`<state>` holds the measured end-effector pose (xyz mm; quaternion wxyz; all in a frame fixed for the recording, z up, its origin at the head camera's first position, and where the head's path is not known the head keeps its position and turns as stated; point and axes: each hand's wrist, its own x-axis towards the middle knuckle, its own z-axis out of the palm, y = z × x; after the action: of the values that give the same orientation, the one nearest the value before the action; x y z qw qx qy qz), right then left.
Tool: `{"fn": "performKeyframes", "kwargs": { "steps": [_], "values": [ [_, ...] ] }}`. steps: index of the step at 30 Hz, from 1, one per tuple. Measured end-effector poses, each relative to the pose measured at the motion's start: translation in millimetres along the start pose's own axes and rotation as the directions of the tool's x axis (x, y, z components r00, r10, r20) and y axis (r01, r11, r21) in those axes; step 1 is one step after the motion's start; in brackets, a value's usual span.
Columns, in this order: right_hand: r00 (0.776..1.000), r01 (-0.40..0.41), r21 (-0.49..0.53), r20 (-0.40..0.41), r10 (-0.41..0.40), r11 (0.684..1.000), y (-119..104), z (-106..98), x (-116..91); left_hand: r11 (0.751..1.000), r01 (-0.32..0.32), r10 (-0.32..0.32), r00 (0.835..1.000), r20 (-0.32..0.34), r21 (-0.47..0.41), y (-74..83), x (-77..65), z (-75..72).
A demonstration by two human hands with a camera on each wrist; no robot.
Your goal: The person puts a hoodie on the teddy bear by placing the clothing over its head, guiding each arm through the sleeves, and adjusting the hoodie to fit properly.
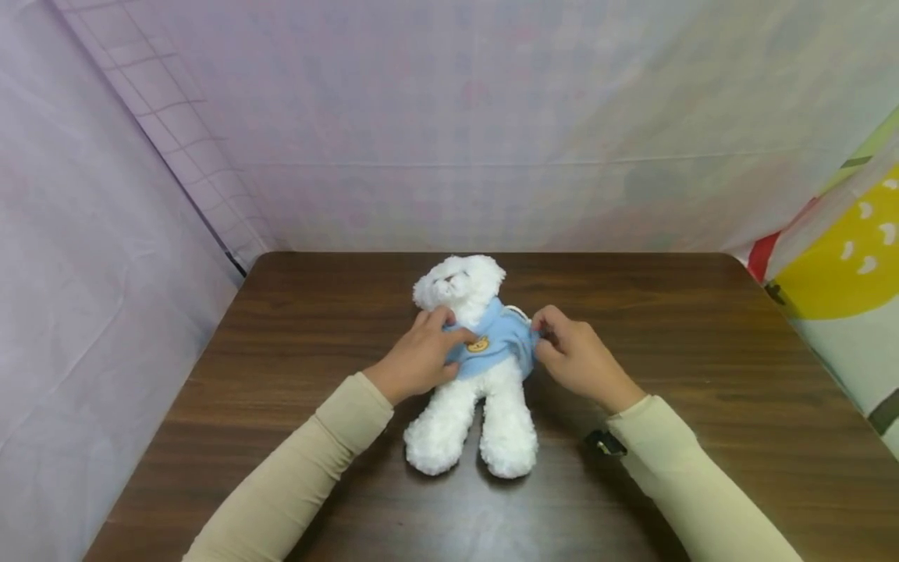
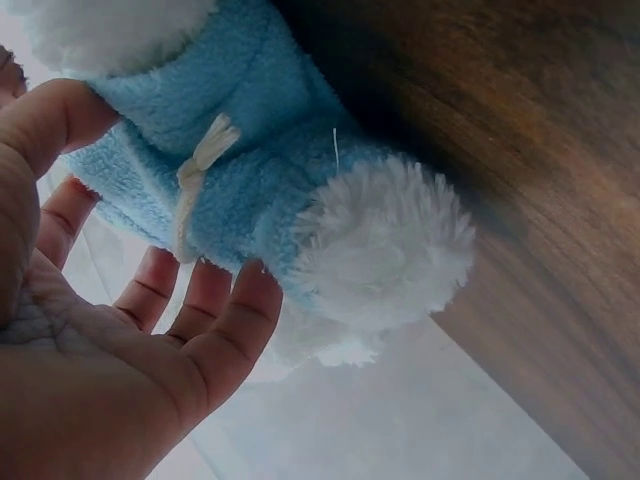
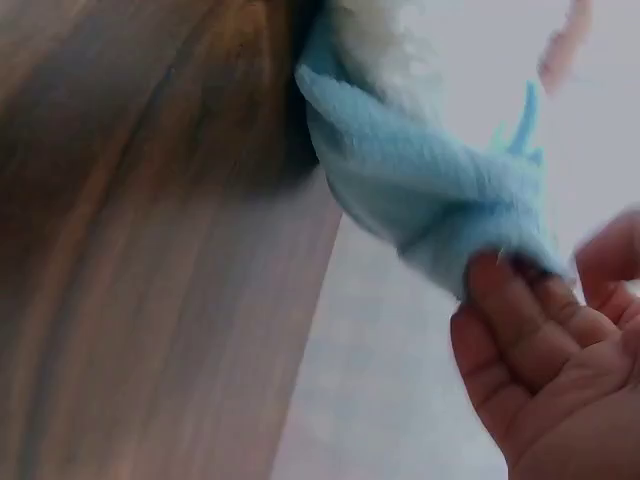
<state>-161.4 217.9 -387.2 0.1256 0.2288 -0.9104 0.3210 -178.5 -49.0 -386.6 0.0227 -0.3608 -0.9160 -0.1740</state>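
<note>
A fluffy white teddy bear (image 1: pixel 438 433) lies on its back, dressed in a blue hooded top (image 1: pixel 495 355) with a small yellow face badge. My left hand (image 1: pixel 416 359) holds the bear's body from the left, fingers bent against its side. In the left wrist view, a knotted pale cord (image 2: pixel 205 165) hangs on the blue cloth and a white paw (image 2: pixel 385 240) pokes out of a sleeve. On the other side my right hand (image 1: pixel 579 359) pinches the blue cloth near the bear's arm. The right wrist view shows that cloth (image 3: pixel 430 190) pulled out and folded; no paw shows there.
The bear lies on a dark brown wooden table (image 1: pixel 316 304). Pale patterned curtain cloth (image 1: pixel 449 140) hangs behind it and along the left. Printed fabric with a yellow shape (image 1: pixel 850 250) hangs at the right. A small black object (image 1: pixel 605 442) shows at my right cuff.
</note>
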Motion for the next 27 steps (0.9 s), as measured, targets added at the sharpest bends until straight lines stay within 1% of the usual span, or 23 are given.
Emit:
{"fn": "performKeyframes", "kwargs": {
  "steps": [2,3,8,11,13,15,19,23,27],
  "values": [
    [1.0,-0.009,0.027,-0.02,0.009,1.0,5,-3,-1,1.0,0.002,-0.002,1.0,0.001,-0.006,-1.5,0.1,0.2],
    [0.999,-0.024,0.022,-0.02,0.025,0.999,8,-2,-2,1.0,0.001,-0.001,1.0,0.0,-0.008,-2.1,0.2,0.3],
    [0.998,-0.057,-0.064,-0.017,0.056,0.996,15,6,-1,1.0,-0.006,0.006,1.0,-0.004,-0.013,-2.2,0.8,1.6],
    [0.999,-0.044,-0.119,-0.032,0.041,0.992,16,10,-1,1.0,-0.003,0.003,1.0,-0.009,-0.019,-1.7,0.4,1.6],
    [0.999,-0.036,-0.137,-0.027,0.033,0.99,16,11,-1,1.0,-0.002,0.001,1.0,-0.008,-0.026,-1.3,0.1,1.2],
    [1.0,-0.029,-0.134,-0.007,0.029,0.99,16,11,-1,1.0,-0.001,0.001,1.0,-0.007,-0.025,-1.5,0.5,0.9],
    [0.998,-0.048,-0.102,0.023,0.05,0.994,16,13,-1,1.0,0.006,-0.006,1.0,-0.012,-0.024,-1.2,1.5,0.0],
    [0.999,-0.043,-0.092,-0.019,0.042,0.995,15,16,0,0.999,0.005,-0.007,0.999,-0.039,-0.053,2.9,3.0,1.2],
    [0.998,-0.007,-0.101,-0.058,0.002,0.995,14,13,1,0.999,-0.02,0.018,0.999,-0.052,-0.029,8.0,4.6,5.0]
  ]
}}
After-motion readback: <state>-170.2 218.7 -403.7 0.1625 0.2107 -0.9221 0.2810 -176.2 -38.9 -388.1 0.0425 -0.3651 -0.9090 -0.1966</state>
